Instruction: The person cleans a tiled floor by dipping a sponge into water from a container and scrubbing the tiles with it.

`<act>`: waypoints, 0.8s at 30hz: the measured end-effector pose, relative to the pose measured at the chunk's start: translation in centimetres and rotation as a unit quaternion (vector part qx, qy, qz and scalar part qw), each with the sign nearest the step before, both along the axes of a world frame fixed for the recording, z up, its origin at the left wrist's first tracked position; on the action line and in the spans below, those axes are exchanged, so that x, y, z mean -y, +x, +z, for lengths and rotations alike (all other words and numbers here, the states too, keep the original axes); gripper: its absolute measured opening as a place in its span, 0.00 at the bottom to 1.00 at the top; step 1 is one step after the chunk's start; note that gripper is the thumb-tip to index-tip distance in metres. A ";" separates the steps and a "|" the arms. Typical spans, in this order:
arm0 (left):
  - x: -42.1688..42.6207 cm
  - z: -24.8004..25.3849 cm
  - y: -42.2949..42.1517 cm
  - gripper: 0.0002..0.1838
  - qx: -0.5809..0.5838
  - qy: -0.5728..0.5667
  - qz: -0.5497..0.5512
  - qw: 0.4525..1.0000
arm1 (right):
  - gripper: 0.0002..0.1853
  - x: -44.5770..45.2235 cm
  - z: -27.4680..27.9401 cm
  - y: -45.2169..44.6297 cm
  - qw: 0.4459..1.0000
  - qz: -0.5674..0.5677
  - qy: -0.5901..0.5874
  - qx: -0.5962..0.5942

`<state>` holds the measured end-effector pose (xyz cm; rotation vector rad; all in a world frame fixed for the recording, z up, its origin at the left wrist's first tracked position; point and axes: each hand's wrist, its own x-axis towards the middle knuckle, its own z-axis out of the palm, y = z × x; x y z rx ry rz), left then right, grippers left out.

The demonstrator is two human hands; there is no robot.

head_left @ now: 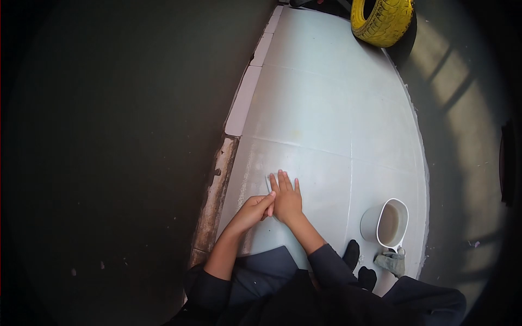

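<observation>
My right hand (pixel 287 202) lies with its fingers stretched out and spread, palm down, over the white tiled surface (pixel 321 125). Beside it, my left hand (pixel 254 211) is closed, its thumb and fingertips meeting the thumb side of the right hand. What the left fingers grip, if anything, is hidden. A thin pale edge (pixel 268 182) shows by the right fingertips, too faint to name. To the right stands a white mug-like container (pixel 371 223) with a handle, holding cloudy greyish liquid. A crumpled grey-green cloth (pixel 392 263) lies by its handle.
A yellow-painted tire (pixel 385 24) stands at the far right end of the tiles. Along the left runs a chipped, worn tile edge (pixel 217 174), with dark floor (pixel 119 163) beyond. Two dark-socked feet (pixel 352 252) rest near the container.
</observation>
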<state>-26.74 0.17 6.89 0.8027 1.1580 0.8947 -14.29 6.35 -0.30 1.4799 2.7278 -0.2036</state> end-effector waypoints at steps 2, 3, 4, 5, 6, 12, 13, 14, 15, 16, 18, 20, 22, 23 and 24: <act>0.2 0.8 0.2 0.27 0.009 0.000 0.012 1.000 | 0.39 3.2 -0.5 2.4 0.999 0.011 -0.002 -0.033; 0.2 0.8 0.2 0.27 0.008 -0.002 0.014 1.000 | 0.39 4.0 -0.6 2.9 0.998 0.022 -0.007 -0.066; 0.2 0.7 0.2 0.27 0.012 -0.003 0.017 1.000 | 0.39 4.0 -0.4 2.7 0.998 0.023 -0.010 -0.065; 0.2 0.6 0.3 0.27 0.017 -0.004 0.018 1.000 | 0.38 3.6 -0.2 2.6 0.998 0.026 -0.003 -0.056; 0.2 0.4 0.2 0.27 0.018 -0.008 0.017 1.000 | 0.36 3.2 0.0 2.3 0.999 0.026 0.004 -0.047; -0.1 0.2 -0.6 0.26 -0.025 -0.014 0.009 1.000 | 0.33 -6.0 -0.5 -3.0 0.999 -0.014 0.027 -0.019; -0.1 0.2 -0.6 0.26 -0.023 -0.010 0.006 1.000 | 0.34 -7.4 -0.4 -3.9 1.000 -0.021 0.011 0.000; -0.1 0.2 -0.7 0.26 -0.023 -0.005 0.003 1.000 | 0.35 -8.1 -0.2 -4.4 0.999 -0.027 -0.005 0.018; -0.2 0.2 -0.8 0.26 -0.023 -0.003 0.004 1.000 | 0.35 -8.2 -0.2 -4.4 0.999 -0.026 -0.003 0.018; -0.2 0.2 -0.9 0.26 -0.015 -0.005 0.006 1.000 | 0.35 -8.1 -0.1 -4.4 0.999 -0.028 -0.018 0.005; -0.4 0.2 -1.0 0.26 -0.007 -0.001 0.010 1.000 | 0.35 -7.7 0.1 -3.7 0.999 -0.029 -0.028 -0.007; -0.2 0.1 -0.9 0.26 0.008 0.007 0.015 1.000 | 0.35 -5.3 0.2 -2.2 0.999 -0.016 -0.039 -0.017; 0.0 0.3 -0.7 0.25 0.010 0.008 0.011 1.000 | 0.36 -1.9 0.5 -0.8 1.000 -0.010 -0.024 0.014; 0.1 0.4 -0.6 0.25 0.010 0.011 0.009 1.000 | 0.36 -0.4 0.7 -0.1 0.999 -0.002 -0.009 0.044; 0.1 0.7 -0.5 0.25 0.010 0.011 0.008 1.000 | 0.36 0.8 0.8 0.6 0.999 -0.003 -0.009 0.044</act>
